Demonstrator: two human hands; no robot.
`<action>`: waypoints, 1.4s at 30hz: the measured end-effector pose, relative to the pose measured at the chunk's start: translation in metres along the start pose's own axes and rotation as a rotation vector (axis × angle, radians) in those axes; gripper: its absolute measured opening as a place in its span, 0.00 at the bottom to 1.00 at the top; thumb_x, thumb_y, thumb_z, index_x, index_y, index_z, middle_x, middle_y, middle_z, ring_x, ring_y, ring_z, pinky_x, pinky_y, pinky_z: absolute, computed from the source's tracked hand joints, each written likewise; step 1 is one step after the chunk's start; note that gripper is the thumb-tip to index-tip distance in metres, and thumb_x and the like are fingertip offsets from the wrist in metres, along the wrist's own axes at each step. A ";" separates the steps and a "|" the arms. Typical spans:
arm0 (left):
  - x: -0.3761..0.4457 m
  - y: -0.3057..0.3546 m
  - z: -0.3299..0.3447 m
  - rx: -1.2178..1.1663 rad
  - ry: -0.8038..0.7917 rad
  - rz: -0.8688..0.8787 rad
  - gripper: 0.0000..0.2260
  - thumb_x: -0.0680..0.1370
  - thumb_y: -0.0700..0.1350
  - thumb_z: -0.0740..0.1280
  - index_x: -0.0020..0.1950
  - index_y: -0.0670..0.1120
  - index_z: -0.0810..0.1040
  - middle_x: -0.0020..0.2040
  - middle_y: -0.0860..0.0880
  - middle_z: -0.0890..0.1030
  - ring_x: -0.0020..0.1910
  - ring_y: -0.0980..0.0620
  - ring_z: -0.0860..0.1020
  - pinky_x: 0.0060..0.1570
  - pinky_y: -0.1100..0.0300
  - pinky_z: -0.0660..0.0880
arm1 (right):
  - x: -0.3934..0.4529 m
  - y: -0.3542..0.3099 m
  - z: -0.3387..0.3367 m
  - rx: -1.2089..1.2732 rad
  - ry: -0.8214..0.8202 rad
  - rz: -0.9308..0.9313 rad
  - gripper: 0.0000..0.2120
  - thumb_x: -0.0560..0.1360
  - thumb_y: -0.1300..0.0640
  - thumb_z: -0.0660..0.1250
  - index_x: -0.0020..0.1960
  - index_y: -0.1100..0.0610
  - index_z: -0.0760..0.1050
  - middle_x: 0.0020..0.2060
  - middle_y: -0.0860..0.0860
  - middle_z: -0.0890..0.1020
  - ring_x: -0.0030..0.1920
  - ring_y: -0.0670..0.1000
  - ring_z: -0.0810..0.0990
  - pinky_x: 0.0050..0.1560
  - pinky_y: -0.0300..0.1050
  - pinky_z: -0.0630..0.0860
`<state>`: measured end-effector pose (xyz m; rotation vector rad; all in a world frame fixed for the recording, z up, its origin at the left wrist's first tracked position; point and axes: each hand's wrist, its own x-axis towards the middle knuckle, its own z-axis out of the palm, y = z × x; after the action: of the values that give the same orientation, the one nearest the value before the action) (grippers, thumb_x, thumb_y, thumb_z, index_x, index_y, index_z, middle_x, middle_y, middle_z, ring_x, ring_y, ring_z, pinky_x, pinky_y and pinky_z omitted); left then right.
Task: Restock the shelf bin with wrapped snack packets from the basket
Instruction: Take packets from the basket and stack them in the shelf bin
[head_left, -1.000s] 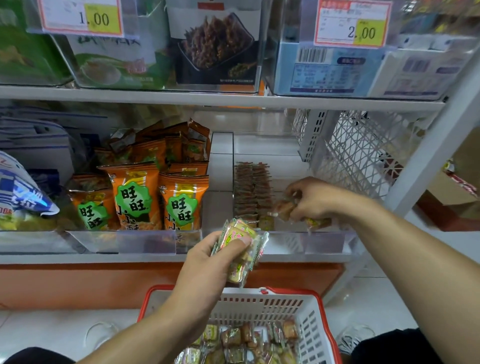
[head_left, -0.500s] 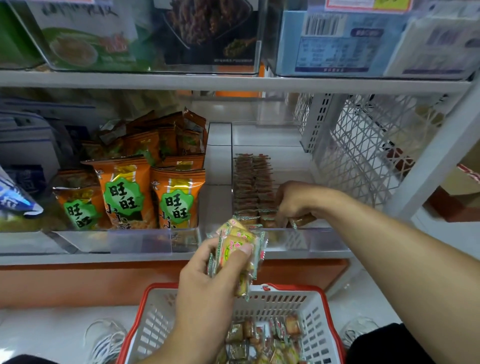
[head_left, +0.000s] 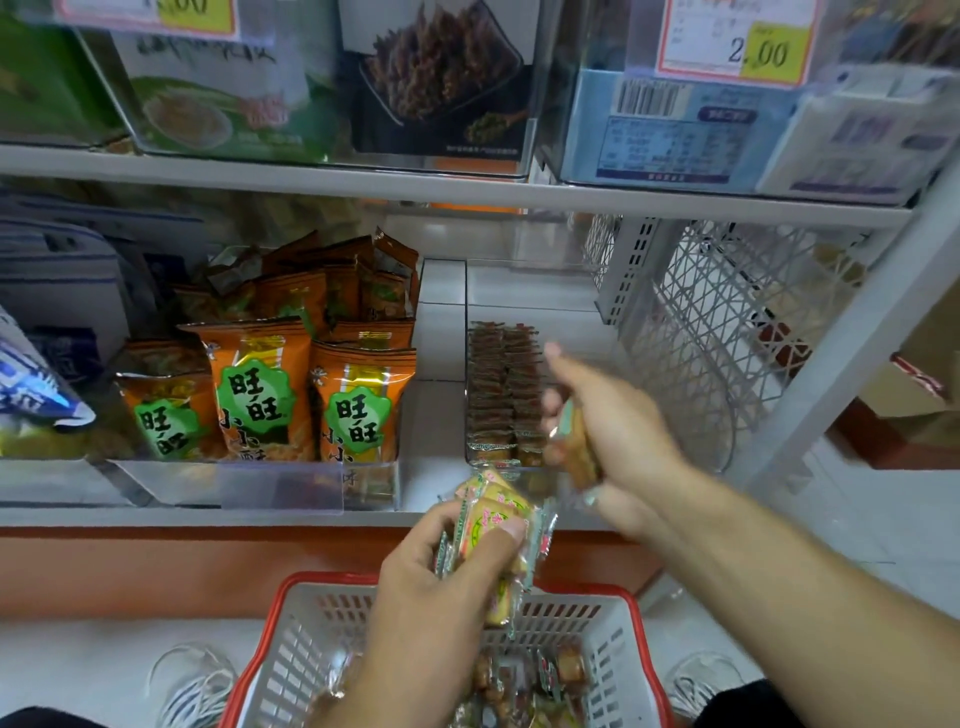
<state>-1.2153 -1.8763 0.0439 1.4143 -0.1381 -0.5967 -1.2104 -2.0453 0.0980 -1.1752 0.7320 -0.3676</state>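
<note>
My left hand (head_left: 441, 582) grips a bunch of yellow-green wrapped snack packets (head_left: 493, 525) just above the white, red-rimmed basket (head_left: 311, 618), which holds more packets (head_left: 524, 680). My right hand (head_left: 608, 426) is blurred in front of the clear shelf bin (head_left: 488, 460) and pinches one brownish wrapped packet (head_left: 576, 447) above the bin's front right corner. Two neat rows of packets (head_left: 498, 384) stand in the bin's left part; its right side is bare.
Orange snack bags (head_left: 260, 395) fill the clear bin to the left. A white lattice side panel (head_left: 717, 332) and the shelf post (head_left: 841, 338) close off the right. The upper shelf (head_left: 363, 182) carries boxed goods and price tags. Shoes show beside the basket.
My right hand has pulled up and back out of the bin toward my left hand, now with a packet pinched in it. My left hand keeps its bunch, almost still.
</note>
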 end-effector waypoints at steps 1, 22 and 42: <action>-0.001 -0.001 0.001 0.019 0.000 0.008 0.17 0.62 0.61 0.81 0.48 0.58 0.86 0.36 0.49 0.86 0.32 0.52 0.81 0.40 0.50 0.79 | -0.011 0.011 0.008 -0.008 0.019 -0.009 0.16 0.74 0.43 0.74 0.34 0.51 0.77 0.27 0.48 0.75 0.22 0.47 0.70 0.24 0.38 0.67; -0.001 -0.001 0.001 -0.063 -0.073 0.000 0.22 0.67 0.65 0.76 0.55 0.56 0.84 0.46 0.36 0.85 0.39 0.45 0.74 0.41 0.43 0.75 | -0.051 0.007 -0.018 -0.511 -0.372 -0.100 0.20 0.69 0.61 0.79 0.59 0.53 0.79 0.54 0.51 0.84 0.48 0.44 0.82 0.51 0.36 0.79; -0.010 -0.004 -0.006 -0.029 -0.042 0.042 0.21 0.59 0.59 0.82 0.50 0.58 0.87 0.45 0.41 0.87 0.40 0.38 0.84 0.41 0.38 0.84 | -0.058 0.015 -0.034 -0.422 -0.509 -0.071 0.12 0.71 0.49 0.74 0.50 0.54 0.84 0.39 0.51 0.85 0.35 0.43 0.77 0.35 0.34 0.73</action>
<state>-1.2219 -1.8667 0.0414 1.3676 -0.1914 -0.5923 -1.2766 -2.0280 0.0963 -1.6148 0.3255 0.0416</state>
